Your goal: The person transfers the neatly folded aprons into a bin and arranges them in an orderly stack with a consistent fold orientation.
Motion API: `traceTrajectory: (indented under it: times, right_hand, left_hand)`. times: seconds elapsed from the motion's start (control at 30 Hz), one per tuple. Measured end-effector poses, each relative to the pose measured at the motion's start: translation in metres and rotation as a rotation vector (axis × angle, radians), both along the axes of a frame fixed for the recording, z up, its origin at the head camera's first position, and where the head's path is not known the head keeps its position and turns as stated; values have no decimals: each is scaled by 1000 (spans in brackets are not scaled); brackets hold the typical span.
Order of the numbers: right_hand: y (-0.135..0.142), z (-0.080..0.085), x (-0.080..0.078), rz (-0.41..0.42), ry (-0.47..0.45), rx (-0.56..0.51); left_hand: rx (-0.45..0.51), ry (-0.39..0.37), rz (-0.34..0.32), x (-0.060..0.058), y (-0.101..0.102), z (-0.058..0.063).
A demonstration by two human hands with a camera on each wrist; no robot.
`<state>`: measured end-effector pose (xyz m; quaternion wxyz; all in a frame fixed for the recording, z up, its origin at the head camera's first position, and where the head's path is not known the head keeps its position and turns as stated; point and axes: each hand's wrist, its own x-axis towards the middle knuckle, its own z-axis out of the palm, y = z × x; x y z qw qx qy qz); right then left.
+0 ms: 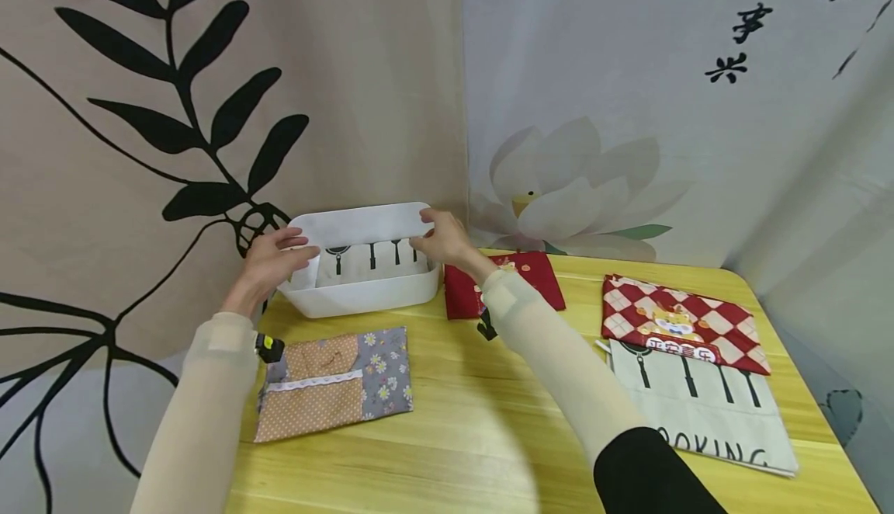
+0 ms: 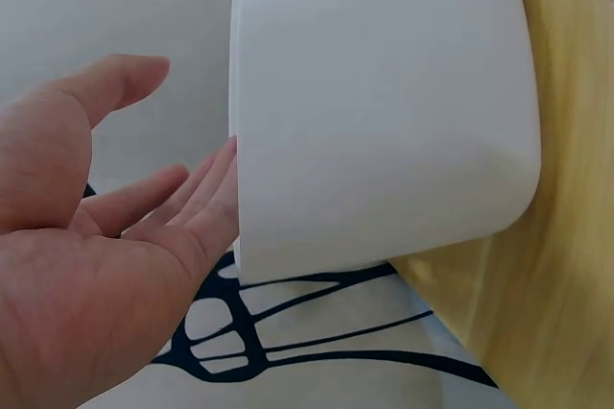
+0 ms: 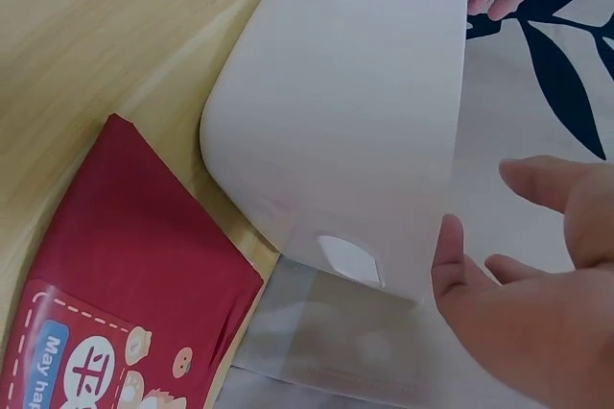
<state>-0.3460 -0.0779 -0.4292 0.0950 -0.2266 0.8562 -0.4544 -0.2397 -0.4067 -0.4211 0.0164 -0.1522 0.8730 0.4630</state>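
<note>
A white open-topped box (image 1: 370, 296) stands at the back of the wooden table. Inside it lies a folded white cloth (image 1: 355, 262) printed with black kitchen utensils. At the box's left end is my left hand (image 1: 272, 262); the left wrist view shows its fingertips at the rim and the thumb held apart. My right hand (image 1: 447, 242) is at the opposite end, its fingers loosely bent beside the rim in the right wrist view. Neither hand visibly grips anything. Just right of the box lies a folded red cloth (image 1: 545, 281), partly hidden by my right arm.
In front of the box lies a folded orange-dotted and grey floral cloth (image 1: 314, 397). On the right, a red-and-white checked cloth (image 1: 726, 328) overlaps a white printed cloth (image 1: 719, 413). Printed curtains (image 1: 377, 110) hang directly behind the table (image 1: 447, 452).
</note>
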Motion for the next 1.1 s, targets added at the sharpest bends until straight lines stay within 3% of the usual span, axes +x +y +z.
traceTrajectory:
  times: [0.57, 1.1]
  right_hand:
    - [27, -2, 20, 77, -18, -64]
    - [57, 5, 43, 115, -22, -68]
  left_hand:
    - [49, 57, -136, 10, 25, 0]
    - [66, 89, -233, 22, 60, 11]
